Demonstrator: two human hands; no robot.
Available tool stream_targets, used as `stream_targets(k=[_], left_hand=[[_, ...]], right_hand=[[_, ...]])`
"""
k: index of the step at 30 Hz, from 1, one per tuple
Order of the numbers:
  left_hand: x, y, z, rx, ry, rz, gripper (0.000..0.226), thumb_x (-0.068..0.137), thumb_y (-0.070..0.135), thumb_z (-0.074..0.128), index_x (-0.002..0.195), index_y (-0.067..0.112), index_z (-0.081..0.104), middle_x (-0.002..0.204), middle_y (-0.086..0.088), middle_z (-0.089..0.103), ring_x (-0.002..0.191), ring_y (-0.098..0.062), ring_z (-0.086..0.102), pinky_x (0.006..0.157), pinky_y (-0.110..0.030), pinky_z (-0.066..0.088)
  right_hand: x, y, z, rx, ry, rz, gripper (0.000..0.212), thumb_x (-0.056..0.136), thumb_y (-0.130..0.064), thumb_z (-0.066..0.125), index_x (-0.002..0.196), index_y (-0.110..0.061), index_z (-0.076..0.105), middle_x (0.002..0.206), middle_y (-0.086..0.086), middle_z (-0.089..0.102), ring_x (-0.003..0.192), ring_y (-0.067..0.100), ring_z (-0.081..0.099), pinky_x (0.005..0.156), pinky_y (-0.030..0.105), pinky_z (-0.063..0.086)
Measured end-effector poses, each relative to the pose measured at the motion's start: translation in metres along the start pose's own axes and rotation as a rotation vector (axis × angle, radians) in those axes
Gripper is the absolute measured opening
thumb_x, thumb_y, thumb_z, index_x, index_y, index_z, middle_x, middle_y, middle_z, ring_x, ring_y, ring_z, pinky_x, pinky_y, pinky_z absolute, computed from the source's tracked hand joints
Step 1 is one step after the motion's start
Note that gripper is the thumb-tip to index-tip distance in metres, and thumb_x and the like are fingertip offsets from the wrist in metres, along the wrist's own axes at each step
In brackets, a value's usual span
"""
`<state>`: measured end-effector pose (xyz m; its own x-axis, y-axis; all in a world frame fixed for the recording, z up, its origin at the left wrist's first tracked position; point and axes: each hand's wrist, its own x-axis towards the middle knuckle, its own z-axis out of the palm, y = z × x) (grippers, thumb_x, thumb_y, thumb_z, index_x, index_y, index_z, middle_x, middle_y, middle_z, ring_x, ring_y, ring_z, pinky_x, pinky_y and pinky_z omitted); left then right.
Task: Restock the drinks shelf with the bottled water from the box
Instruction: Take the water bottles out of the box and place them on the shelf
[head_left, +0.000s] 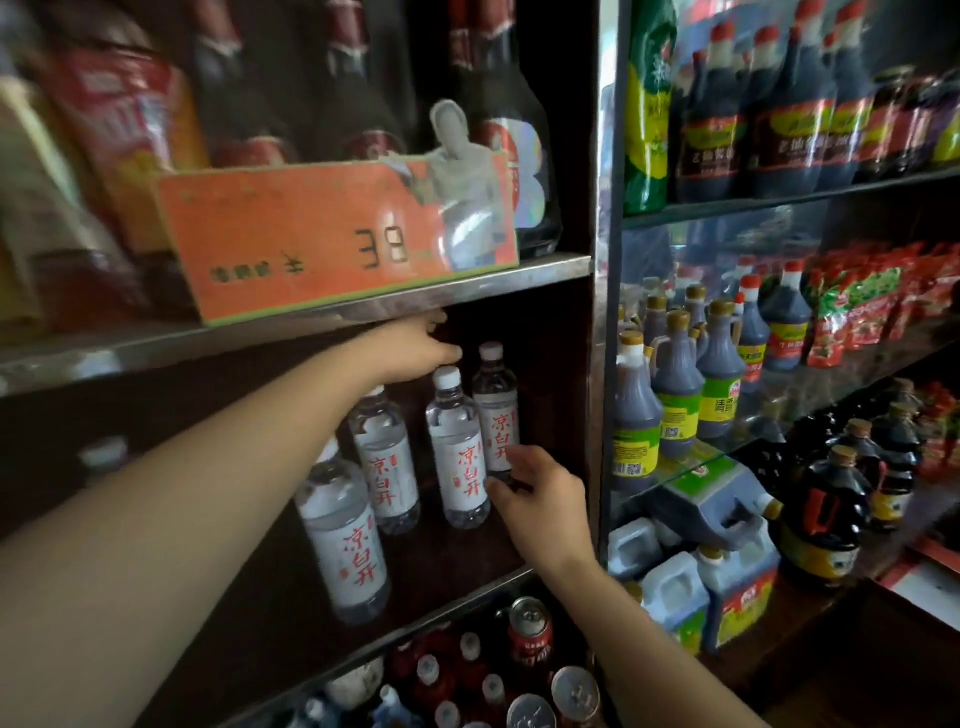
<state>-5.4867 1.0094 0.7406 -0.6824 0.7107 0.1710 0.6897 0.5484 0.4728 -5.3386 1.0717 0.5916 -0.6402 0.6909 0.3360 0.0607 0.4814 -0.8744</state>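
1. Head view: four water bottles (457, 447) stand on the dark middle shelf (457, 551). The left hand (415, 348) reaches over their caps, its grasp hidden, so I cannot tell. The right hand (540, 499), fingers loosely released, touches the rightmost bottle (497, 410).
2. Step in hand, I judge: arranging placed bottles (the box is out of sight). Next calls for fetching more.

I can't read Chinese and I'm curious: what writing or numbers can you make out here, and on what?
"凉白开", red, on the white labels of the clear plastic water bottles.
"38", upside down, on the orange cardboard sign; its smaller characters are too blurred.
Labels on the dark brown sauce bottles and red drink cans: too small or blurred to read.
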Motion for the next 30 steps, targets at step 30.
stream_targets(k=[30], left_hand=[[-0.848,-0.268,-0.110,-0.003,0.174,-1.029,0.062,0.077,0.050,0.057,0.113,0.000,0.064,0.121,-0.017,0.062,0.114,-0.029,0.058,0.093,-0.033,0.044]], right_hand=[[-0.524,-0.292,0.294,-0.447,-1.351,-0.777,0.049,0.076,-0.037,0.077,0.119,-0.016,0.063,0.108,0.000,0.064,0.107,0.020,0.060,0.081,0.025,0.042]])
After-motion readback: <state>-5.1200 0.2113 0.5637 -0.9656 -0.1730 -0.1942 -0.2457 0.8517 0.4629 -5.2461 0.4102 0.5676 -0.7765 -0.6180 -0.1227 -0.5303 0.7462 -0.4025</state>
